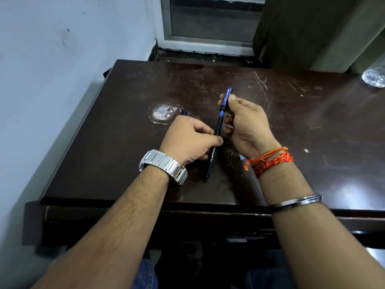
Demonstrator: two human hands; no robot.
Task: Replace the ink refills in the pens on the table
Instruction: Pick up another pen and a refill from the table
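Observation:
A black gel pen (213, 155) with blue trim is held over the middle of the dark wooden table (125, 142). My left hand (187, 140) pinches the pen's barrel between thumb and fingers. My right hand (245, 124) grips the pen's blue-clipped cap (226, 99) at the far end, thumb and forefinger on it. The cap sits on or just off the pen's tip; the joint is partly hidden by my fingers. Another small dark and blue piece (186, 112) peeks out on the table behind my left hand.
A crumpled clear plastic bottle (374, 77) lies at the table's far right edge. A worn pale patch (163, 112) marks the tabletop left of centre. A wall runs along the left, and a window frame (208, 38) and curtain (302, 28) stand behind the table.

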